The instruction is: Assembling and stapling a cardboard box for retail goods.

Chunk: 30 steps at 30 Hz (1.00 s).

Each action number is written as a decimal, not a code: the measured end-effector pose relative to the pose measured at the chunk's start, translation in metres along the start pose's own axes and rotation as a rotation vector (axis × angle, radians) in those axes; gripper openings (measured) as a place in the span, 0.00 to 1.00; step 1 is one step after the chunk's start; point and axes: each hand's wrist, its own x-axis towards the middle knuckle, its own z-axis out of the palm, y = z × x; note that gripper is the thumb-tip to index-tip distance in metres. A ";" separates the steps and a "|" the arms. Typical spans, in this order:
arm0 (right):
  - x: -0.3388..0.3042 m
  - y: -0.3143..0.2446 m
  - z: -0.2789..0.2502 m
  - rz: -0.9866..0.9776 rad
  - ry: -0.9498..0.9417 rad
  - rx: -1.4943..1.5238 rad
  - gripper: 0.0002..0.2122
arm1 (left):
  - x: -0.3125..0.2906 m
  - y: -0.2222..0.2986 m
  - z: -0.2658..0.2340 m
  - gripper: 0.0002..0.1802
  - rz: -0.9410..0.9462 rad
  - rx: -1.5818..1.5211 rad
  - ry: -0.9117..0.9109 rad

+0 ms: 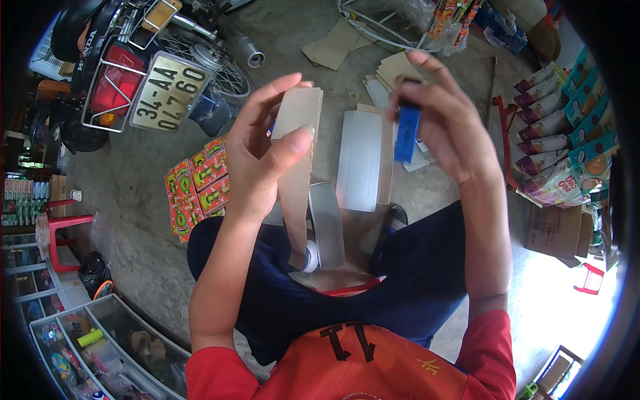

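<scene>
My left hand [257,160] is closed on a folded strip of brown cardboard [298,117], with the thumb pressed on its near face and the fingers behind. The strip's long tail hangs down between my knees. Raised level with it on the right, my right hand [457,127] grips a small blue-and-black hand tool [407,133], blurred so that its kind is unclear. The tool is apart from the cardboard. Below my hands, a grey cardboard strip [327,227] stands curved beside the tail, partly hidden by it.
On the floor ahead lie a white-faced cardboard sheet [360,160] and loose brown pieces [399,70]. Red-and-green printed packs [200,183] lie left. A motorcycle [117,83] stands far left, a red stool [67,220] nearer. Bagged packets [553,133] hang right; a glass case [100,340] stands near left.
</scene>
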 end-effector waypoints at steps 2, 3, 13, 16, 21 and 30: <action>0.002 -0.002 0.002 -0.182 0.095 0.052 0.27 | -0.001 0.000 -0.002 0.42 0.013 -0.006 -0.004; 0.004 -0.003 0.001 -0.182 0.101 0.051 0.27 | 0.000 0.000 0.000 0.42 0.009 -0.009 -0.007; -0.015 0.003 0.040 0.171 -0.135 -0.373 0.26 | 0.000 -0.010 0.007 0.54 0.391 0.400 -0.015; -0.014 0.006 0.034 0.182 -0.113 -0.540 0.29 | -0.001 -0.013 0.008 0.56 0.445 0.445 -0.048; -0.014 0.007 0.032 0.281 -0.102 -0.601 0.32 | -0.005 -0.018 0.008 0.57 0.451 0.526 -0.135; -0.017 0.023 0.016 0.030 -0.248 -0.900 0.20 | 0.000 -0.026 0.010 0.54 0.599 0.686 -0.195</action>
